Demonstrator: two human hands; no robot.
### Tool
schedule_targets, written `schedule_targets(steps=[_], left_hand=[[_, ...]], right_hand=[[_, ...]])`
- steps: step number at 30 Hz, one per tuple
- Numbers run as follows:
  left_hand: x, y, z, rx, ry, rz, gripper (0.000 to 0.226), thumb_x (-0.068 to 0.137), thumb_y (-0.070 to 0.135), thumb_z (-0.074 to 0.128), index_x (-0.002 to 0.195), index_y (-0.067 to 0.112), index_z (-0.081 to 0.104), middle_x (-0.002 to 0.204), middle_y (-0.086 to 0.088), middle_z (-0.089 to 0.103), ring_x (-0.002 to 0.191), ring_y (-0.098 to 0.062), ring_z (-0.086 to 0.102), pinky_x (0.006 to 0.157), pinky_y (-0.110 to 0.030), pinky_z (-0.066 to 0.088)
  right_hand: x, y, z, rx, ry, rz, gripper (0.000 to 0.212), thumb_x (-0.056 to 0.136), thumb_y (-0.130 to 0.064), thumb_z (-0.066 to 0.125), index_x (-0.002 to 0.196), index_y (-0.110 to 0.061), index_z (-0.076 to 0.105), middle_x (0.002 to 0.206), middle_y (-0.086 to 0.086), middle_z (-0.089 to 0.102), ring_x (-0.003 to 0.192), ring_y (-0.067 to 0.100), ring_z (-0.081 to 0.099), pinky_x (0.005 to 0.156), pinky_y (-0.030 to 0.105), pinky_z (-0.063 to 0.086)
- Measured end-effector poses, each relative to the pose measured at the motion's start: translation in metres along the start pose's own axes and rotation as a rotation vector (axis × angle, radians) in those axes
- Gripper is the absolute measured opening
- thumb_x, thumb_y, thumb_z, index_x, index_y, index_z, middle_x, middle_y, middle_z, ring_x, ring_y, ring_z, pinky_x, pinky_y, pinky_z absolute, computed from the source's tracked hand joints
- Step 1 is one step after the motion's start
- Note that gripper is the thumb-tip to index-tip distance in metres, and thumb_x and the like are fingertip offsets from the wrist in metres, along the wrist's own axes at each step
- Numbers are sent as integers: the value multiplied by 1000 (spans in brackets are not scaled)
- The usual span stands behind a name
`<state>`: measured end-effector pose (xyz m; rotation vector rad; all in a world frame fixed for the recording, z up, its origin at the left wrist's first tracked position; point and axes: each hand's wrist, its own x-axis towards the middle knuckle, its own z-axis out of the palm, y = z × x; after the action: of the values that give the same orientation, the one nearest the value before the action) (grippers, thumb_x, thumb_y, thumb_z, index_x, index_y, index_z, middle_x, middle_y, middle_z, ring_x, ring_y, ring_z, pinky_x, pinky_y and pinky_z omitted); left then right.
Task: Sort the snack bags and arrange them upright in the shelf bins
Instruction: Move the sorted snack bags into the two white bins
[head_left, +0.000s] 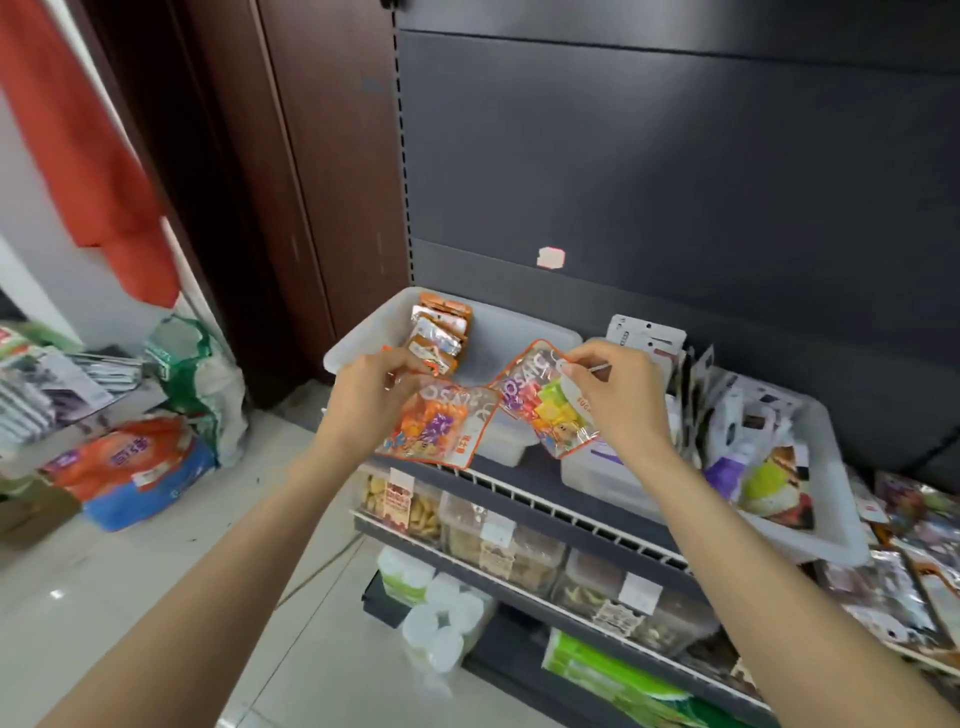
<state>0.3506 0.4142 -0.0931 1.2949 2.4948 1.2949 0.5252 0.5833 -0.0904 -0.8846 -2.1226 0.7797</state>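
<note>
My left hand (371, 397) grips the top edge of an orange-trimmed clear candy bag (439, 428) in front of the left white bin (498, 338). Beside it, my right hand (618, 397) pinches the top of a second matching candy bag (540, 402) with yellow and pink sweets. Both bags hang above the shelf's front edge. Inside the left bin several orange snack bags (439, 332) stand upright in a row at its left side. A right white bin (810, 525) holds several dark, white and purple snack bags (748, 441), some upright, some leaning.
Loose snack bags (914, 571) lie on the shelf at the far right. Lower shelves carry clear boxes of snacks (498, 540), white rolls (441, 618) and green packs (618, 680). Sacks and bags (135, 467) sit on the floor at the left. A dark back panel (675, 182) rises behind the bins.
</note>
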Motion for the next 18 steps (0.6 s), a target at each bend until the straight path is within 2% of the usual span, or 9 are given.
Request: schedule_targets(steps=[4,9,12,14,18], left_hand=[[30,-46,-21,-22,60,-74,12,87,9,64,81,18,70,77,5,66,78,-17,63,72,-27,45],[84,-93,-38,-27,68,-86,17,88,10,62,80,23,68,77,6,66,76,-11,62,63,-15,42],[113,-118,-43,-58,61,-107,16,87,10,61,81,22,69,80,3,69,79,-13,64,68,-23,46],[127,-133,-45,-71,39,-118,16,89,8,59,82,20,68,82,2,69,80,-13,64,70,-24,47],[146,-156,-54,-78,-14,-111,20,91,5,53,83,20,63,75,11,63,71,-1,59,60,-5,39]], right_hand=[[29,-19,50,-17,-2,-5,13,88,-13,62,86,-21,72,82,-12,65,78,4,59,71,28,49],[75,-31,123,-10,-47,-9,12,90,-16,60,94,-17,72,95,-3,70,85,10,62,65,22,45],[96,-36,170,-46,-130,2,13,90,-15,60,96,-17,72,99,0,71,90,17,65,74,32,53],[106,-36,196,-78,-190,29,14,91,-16,59,98,-16,71,102,2,71,92,19,65,76,33,53],[115,-34,241,-115,-301,79,14,91,-19,61,100,-16,71,106,1,70,97,18,64,78,29,51]])
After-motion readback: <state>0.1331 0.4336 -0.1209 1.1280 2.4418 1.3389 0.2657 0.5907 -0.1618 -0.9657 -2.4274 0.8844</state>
